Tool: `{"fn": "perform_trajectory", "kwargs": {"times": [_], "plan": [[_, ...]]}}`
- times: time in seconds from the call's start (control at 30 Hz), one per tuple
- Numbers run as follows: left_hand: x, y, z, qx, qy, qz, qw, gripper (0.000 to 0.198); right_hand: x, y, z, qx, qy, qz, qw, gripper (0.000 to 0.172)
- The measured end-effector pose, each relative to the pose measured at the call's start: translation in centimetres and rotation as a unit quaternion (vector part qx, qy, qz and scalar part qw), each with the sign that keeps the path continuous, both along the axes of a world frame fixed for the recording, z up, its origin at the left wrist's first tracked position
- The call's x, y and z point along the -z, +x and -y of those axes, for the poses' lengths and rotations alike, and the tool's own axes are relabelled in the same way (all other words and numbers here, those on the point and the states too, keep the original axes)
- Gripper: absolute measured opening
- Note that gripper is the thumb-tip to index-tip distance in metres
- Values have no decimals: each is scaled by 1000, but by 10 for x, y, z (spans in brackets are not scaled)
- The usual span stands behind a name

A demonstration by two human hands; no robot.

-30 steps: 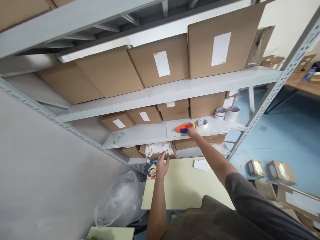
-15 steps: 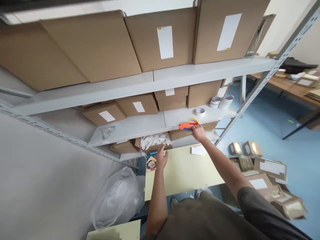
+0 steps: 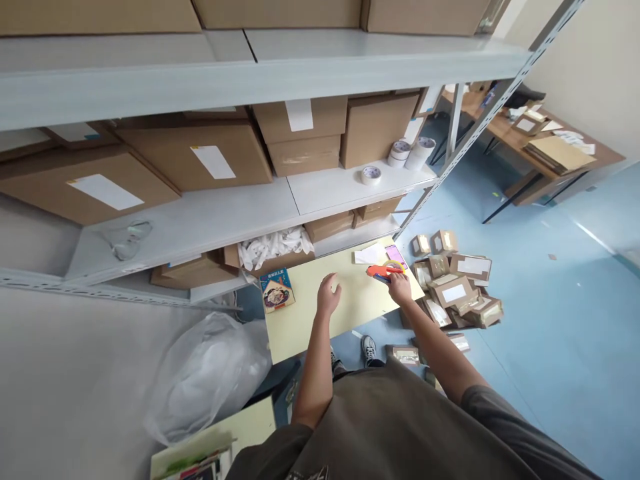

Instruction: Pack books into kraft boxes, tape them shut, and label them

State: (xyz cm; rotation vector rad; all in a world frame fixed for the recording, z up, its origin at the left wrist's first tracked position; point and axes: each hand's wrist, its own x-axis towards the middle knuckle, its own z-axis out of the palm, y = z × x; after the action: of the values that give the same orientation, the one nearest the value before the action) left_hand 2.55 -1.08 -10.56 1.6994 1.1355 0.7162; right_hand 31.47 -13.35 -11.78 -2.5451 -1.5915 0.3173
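Observation:
My right hand (image 3: pixel 399 289) is closed around an orange and blue tape dispenser (image 3: pixel 379 271) with a yellow-edged roll on it, above the right part of the pale yellow table (image 3: pixel 310 327). My left hand (image 3: pixel 329 295) is over the middle of that table, holding nothing, its fingers curved and apart. To its left lies a blue book or flat box (image 3: pixel 277 291) with a picture on its cover. White paper (image 3: pixel 369 254) and a phone with a pink screen (image 3: pixel 395 257) lie at the table's far right, beyond the dispenser.
Grey shelving (image 3: pixel 220 205) stands across the front, stacked with cardboard boxes (image 3: pixel 200 153). Tape rolls (image 3: pixel 371 175) and clear goggles (image 3: pixel 127 239) sit on its middle shelf. Small parcels (image 3: pixel 455 293) are heaped on the right. A large plastic bag (image 3: pixel 213 373) bulges at the left.
My view has tipped downward. My right hand has brought the tape dispenser from the shelf edge down over the table. My left hand has moved away from the book, still empty.

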Motion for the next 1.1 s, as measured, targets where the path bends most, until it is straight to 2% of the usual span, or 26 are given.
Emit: {"fn": "perform_trajectory", "kwargs": {"times": [0.1, 0.27, 0.37, 0.43, 0.53, 0.6, 0.7, 0.83, 0.9, 0.97, 1.1], "plan": [[5, 2, 19, 7, 0, -17, 1000, 45, 28, 8, 15, 17, -29, -21, 999, 30], [17, 0, 48, -8, -13, -64, 998, 44, 73, 29, 24, 20, -74, -57, 995, 36], [23, 2, 62, -19, -27, -87, 996, 44, 90, 42, 27, 27, -102, -88, 991, 34], [24, 6, 68, -31, -36, -96, 994, 43, 93, 48, 28, 33, -115, -110, 987, 28], [21, 15, 73, -51, -41, -100, 993, 43, 85, 50, 25, 36, -115, -124, 985, 25], [16, 21, 74, -66, -39, -99, 992, 43, 70, 46, 19, 31, -83, -138, 987, 34], [7, 28, 71, -86, -24, -90, 992, 45, 40, 29, 1, -19, 22, -198, 980, 51], [-3, 25, 72, -114, -1, -80, 990, 48, 2, -8, -34, -123, 158, -297, 934, 58], [-9, 14, 79, -137, 1, -80, 987, 50, -8, -30, -48, -167, 181, -342, 907, 60], [-16, -6, 89, -167, 4, -81, 983, 50, -13, -54, -58, -208, 170, -368, 890, 62], [-28, -76, 120, -263, 16, -96, 960, 50, -11, -114, -72, -286, 125, -371, 875, 64]]}}
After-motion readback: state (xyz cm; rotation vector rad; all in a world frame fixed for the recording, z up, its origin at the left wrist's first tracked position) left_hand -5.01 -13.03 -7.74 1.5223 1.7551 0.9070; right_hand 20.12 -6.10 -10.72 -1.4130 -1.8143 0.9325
